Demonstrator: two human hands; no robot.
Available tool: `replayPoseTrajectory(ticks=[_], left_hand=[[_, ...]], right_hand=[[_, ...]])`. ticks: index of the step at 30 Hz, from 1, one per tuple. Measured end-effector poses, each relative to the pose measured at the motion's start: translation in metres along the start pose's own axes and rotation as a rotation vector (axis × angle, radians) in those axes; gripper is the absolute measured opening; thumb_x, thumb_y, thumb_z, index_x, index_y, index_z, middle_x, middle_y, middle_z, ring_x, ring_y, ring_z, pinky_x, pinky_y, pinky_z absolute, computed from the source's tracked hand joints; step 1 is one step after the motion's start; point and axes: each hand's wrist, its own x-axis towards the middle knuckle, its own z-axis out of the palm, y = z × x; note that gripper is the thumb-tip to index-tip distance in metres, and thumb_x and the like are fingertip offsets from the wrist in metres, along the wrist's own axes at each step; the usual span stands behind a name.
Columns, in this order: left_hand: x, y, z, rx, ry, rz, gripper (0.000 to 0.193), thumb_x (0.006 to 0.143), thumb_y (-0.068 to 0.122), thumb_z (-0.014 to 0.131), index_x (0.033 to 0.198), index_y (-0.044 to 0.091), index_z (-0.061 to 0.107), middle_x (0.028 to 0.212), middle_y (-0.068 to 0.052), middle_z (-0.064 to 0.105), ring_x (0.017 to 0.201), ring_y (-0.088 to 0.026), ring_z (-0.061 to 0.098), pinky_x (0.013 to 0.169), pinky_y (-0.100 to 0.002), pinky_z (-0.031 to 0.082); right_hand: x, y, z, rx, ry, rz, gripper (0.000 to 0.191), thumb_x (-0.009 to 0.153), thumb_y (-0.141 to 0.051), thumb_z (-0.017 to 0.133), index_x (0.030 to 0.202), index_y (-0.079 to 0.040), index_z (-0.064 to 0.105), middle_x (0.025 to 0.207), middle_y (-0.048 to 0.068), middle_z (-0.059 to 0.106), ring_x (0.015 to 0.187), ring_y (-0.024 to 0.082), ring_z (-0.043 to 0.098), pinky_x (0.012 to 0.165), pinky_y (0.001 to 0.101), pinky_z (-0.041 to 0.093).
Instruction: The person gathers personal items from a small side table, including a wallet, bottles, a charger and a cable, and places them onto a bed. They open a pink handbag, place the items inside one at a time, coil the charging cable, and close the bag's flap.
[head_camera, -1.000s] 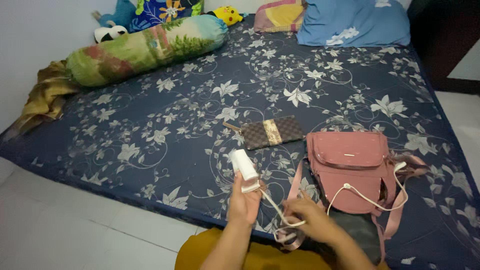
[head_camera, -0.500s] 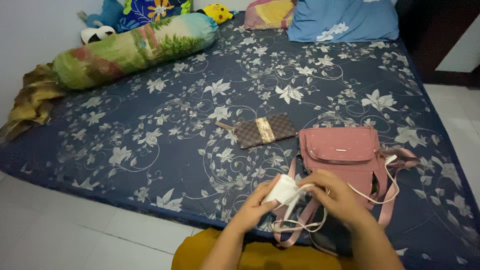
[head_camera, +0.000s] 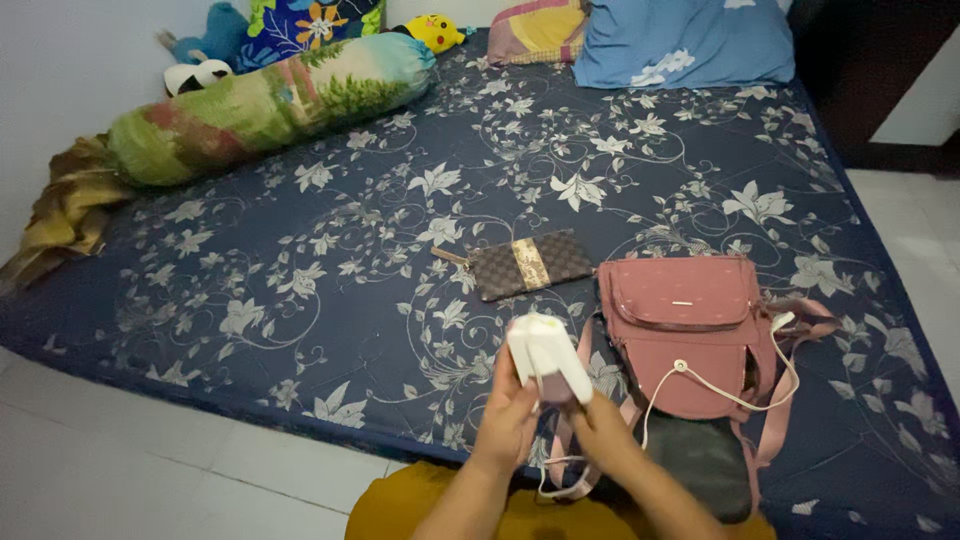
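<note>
I see both hands raised together over the near edge of the bed (head_camera: 300, 300), just in front of the pink bag (head_camera: 690, 335). The left hand (head_camera: 510, 425) has its fingers clamped round the lower end of a white charger (head_camera: 548, 358), held upright; the right hand (head_camera: 600, 435) grips it from the bag side, though I cannot tell exactly how its fingers close. A white cable (head_camera: 700, 385) runs from near the hands up across the front of the bag. Risks, in my judgement: the cable lies slack over the bag and close to its straps, so a pull could snag it or drag the bag off the edge. The charger sits past the mattress edge, so a slip would drop it to the tiled floor. The brown wallet (head_camera: 528, 264), beyond and to the left of the bag, lies well apart and seems safe.
</note>
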Motion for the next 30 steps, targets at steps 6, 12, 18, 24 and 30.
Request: replayPoseTrajectory(ticks=[6, 12, 18, 24, 30], left_hand=[[0.011, 0.011, -0.003, 0.675, 0.180, 0.184, 0.076, 0.098, 0.015, 0.065, 0.163, 0.006, 0.026, 0.148, -0.015, 0.046, 0.137, -0.030, 0.048, 0.116, -0.042, 0.038], [0.006, 0.012, -0.010, 1.397, 0.120, 0.450, 0.063, 0.082, 0.011, 0.078, 0.142, 0.006, 0.059, 0.133, -0.017, 0.060, 0.126, -0.032, 0.057, 0.110, -0.039, 0.043], [0.005, 0.025, -0.021, 1.068, -0.300, 0.117, 0.068, 0.084, 0.009, 0.076, 0.149, 0.008, 0.056, 0.132, -0.014, 0.060, 0.123, -0.028, 0.060, 0.108, -0.036, 0.047], [-0.005, 0.023, -0.034, 0.887, -0.612, -0.101, 0.067, 0.088, 0.014, 0.075, 0.152, 0.005, 0.058, 0.143, -0.015, 0.060, 0.137, -0.026, 0.053, 0.120, -0.036, 0.037], [-0.005, -0.001, -0.037, 0.351, -0.385, -0.263, 0.080, 0.090, 0.026, 0.076, 0.157, 0.001, 0.042, 0.158, -0.009, 0.048, 0.146, -0.021, 0.045, 0.123, -0.035, 0.032]], right_hand=[[-0.016, -0.041, -0.021, 0.021, -0.064, 0.080, 0.040, 0.094, -0.011, 0.061, 0.133, -0.009, 0.062, 0.085, 0.007, 0.070, 0.073, 0.015, 0.060, 0.069, 0.0295, 0.053], [-0.025, -0.079, -0.054, 0.290, -0.294, 0.369, 0.038, 0.094, -0.008, 0.056, 0.132, -0.013, 0.060, 0.087, 0.007, 0.069, 0.069, 0.015, 0.061, 0.061, 0.0363, 0.052], [-0.023, -0.074, -0.103, -0.268, -0.239, -0.149, 0.025, 0.090, -0.010, 0.066, 0.115, -0.010, 0.068, 0.099, 0.005, 0.074, 0.087, 0.019, 0.074, 0.077, 0.0334, 0.058], [0.005, -0.041, -0.136, -0.090, -0.124, -0.274, 0.013, 0.080, -0.004, 0.075, 0.091, -0.003, 0.082, 0.086, 0.007, 0.080, 0.086, 0.023, 0.073, 0.078, 0.0346, 0.056], [0.018, 0.006, -0.090, 0.324, 0.056, -0.102, 0.021, 0.093, -0.006, 0.066, 0.109, 0.001, 0.078, 0.106, 0.009, 0.080, 0.096, 0.016, 0.074, 0.087, 0.0308, 0.058]])
